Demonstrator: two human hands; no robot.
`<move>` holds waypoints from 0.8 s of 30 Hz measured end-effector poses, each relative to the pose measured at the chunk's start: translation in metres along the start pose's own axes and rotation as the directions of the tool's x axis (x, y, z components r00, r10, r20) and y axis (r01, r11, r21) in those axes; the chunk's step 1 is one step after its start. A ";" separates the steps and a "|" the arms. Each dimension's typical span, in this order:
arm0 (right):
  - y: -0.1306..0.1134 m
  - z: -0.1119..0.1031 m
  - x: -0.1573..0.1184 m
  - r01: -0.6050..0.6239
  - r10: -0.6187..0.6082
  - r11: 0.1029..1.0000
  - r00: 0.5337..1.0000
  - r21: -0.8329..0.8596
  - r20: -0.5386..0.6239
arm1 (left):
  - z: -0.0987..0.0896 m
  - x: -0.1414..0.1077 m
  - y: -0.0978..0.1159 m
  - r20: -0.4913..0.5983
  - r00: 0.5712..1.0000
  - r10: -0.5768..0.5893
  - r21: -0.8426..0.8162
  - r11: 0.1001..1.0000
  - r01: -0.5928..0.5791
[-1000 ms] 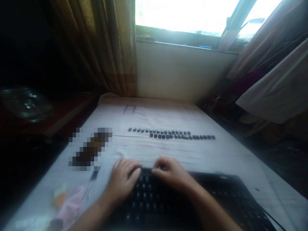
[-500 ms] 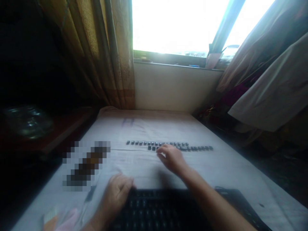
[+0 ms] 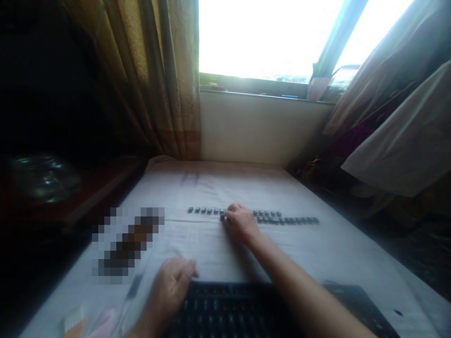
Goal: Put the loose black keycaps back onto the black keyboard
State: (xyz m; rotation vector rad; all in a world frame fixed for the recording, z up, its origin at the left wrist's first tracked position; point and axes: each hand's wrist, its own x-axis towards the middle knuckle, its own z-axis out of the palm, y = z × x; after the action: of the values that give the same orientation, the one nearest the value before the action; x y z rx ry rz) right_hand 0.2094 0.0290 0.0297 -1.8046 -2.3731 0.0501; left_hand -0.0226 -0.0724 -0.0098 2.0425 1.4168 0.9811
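Two rows of small dark keycaps (image 3: 209, 211) lie across the white cloth. Over the left part of the nearer row is my right hand (image 3: 241, 223), its fingers bent together at a keycap; whatever is between the fingertips is too small to make out. My left hand (image 3: 172, 281) rests closed at the upper left corner of a black keyboard (image 3: 225, 307), and its fingers hide anything inside. The keyboard lies at the bottom of the view, partly covered by my right forearm.
A brush (image 3: 73, 321) and a pink item (image 3: 102, 324) lie at the lower left, near a cable. A blurred-out object (image 3: 132, 244) is on the left side of the cloth. One small dark piece (image 3: 398, 312) sits at the lower right.
My right hand has moved slightly left along the nearer row and now covers keycaps that showed before. My left hand stays at the keyboard corner. The view has shifted a little.
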 end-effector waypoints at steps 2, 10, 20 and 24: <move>0.000 0.001 0.004 -0.003 0.003 1.000 1.000 0.004 0.003 | 0.000 0.000 0.000 -0.002 1.000 0.000 0.001 1.000 0.000; -0.001 0.004 0.016 -0.019 0.018 1.000 0.999 0.017 0.034 | 0.001 -0.001 -0.003 0.003 1.000 0.008 0.004 1.000 -0.008; 0.002 0.004 0.007 0.004 -0.004 1.000 1.000 -0.013 0.024 | -0.001 0.000 -0.002 0.026 1.000 0.005 0.012 1.000 -0.005; 0.001 0.001 0.010 -0.001 0.001 0.999 1.000 -0.042 0.017 | -0.001 0.000 -0.003 0.030 1.000 0.006 0.018 1.000 -0.006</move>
State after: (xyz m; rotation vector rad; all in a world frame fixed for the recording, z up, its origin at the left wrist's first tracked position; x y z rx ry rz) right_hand 0.2076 0.0386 0.0294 -1.8310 -2.4025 0.0161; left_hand -0.0250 -0.0714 -0.0111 2.0671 1.4099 0.9395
